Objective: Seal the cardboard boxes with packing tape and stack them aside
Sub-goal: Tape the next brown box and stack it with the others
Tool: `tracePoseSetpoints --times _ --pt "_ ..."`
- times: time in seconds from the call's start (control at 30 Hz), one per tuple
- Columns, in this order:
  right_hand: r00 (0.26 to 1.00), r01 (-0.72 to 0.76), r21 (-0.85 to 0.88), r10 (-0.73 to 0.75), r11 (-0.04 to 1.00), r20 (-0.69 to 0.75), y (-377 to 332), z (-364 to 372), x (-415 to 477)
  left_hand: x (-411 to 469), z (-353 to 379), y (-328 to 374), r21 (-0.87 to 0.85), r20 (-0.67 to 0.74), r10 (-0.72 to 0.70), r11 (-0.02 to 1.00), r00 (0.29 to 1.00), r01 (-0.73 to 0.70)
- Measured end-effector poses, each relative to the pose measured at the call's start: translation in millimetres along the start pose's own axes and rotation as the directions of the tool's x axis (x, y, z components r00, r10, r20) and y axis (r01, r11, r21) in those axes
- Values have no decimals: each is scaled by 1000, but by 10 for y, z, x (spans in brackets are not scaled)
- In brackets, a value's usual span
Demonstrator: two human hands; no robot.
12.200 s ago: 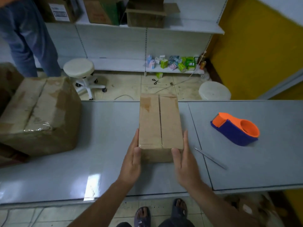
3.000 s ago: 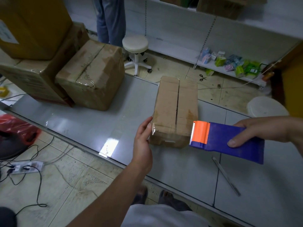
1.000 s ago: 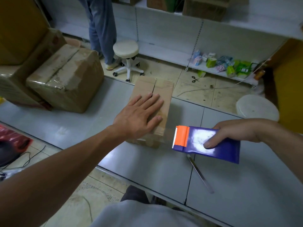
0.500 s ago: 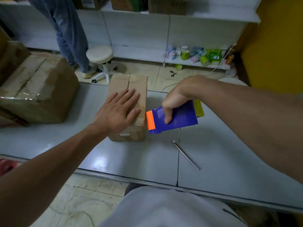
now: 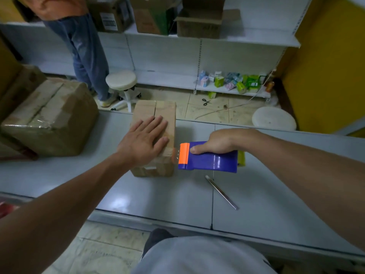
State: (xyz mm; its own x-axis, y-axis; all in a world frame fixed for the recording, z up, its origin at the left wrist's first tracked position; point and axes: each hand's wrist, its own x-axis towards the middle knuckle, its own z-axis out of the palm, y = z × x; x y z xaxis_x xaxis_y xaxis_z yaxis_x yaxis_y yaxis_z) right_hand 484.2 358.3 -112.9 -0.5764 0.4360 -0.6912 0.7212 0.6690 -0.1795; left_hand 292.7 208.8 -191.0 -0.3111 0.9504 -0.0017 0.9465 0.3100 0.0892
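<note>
On the tabletop [image 5: 276, 194] a metal strip [image 5: 221, 191] lies nearest. Just beyond, the right hand [image 5: 219, 142] has its grip clamped round the blue tape dispenser [image 5: 209, 161], orange blade end at the near right corner of the cardboard box [image 5: 166, 113] — likely to start a strip. The left hand [image 5: 145, 143] lies flat on the lid, fingers straight, holding nothing, probably pinning the flaps. The box sits mid-tabletop, long axis and seam pointing away from the person.

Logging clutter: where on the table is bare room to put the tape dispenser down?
Free: table right of the metal strip; near edge left of it; between large box and small box. Crowded: small box's right side, with tape dispenser and right hand.
</note>
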Motion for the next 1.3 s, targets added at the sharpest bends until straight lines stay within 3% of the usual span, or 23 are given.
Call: tracePoseSetpoints --times 0.13,0.23,0.27,0.33,0.37,0.43,0.53,0.63,0.8,1.13,1.3 --pt "1000 -9 -70 9 997 2 -224 -143 146 13 14 7 9 -4 9 1000 1000 -9" --pt "990 -136 -458 110 879 -82 -117 -48 288 -15 -3 -69 -27 -1 5 1000 1000 -5" --pt "982 -187 -479 168 857 -83 33 8 279 -12 -2 -67 -38 4 8 999 1000 -8" --pt "974 -226 -174 219 958 -59 386 81 241 1 21 -49 -16 0 5 1000 1000 -5" --pt "965 -226 7 225 974 -137 578 110 248 17 34 -38 2 -11 -2 1000 1000 2" --pt "936 -197 145 230 970 -267 876 270 220 34 30 -26 -6 -7 -4 1000 1000 4" --pt "883 -198 70 209 978 -421 1225 845 251 19 -17 -41 -30 19 9 1000 1000 -8" --pt "753 -187 123 223 975 -619 1313 1154 312 14 -7 -21 12 20 2 1000 1000 -2" --pt "699 -148 52 142 988 -701 1283 1285 347 21 -5 -23 5 25 -2 1000 1000 2" --pt "806 -190 18 167 982 -568 1258 1156 278 14 -8 -48 -80 13 4 997 1000 -3" --pt "770 -146 110 183 983 -612 1152 1049 74 25 -55 -120 -241 6 -21 970 1000 22"
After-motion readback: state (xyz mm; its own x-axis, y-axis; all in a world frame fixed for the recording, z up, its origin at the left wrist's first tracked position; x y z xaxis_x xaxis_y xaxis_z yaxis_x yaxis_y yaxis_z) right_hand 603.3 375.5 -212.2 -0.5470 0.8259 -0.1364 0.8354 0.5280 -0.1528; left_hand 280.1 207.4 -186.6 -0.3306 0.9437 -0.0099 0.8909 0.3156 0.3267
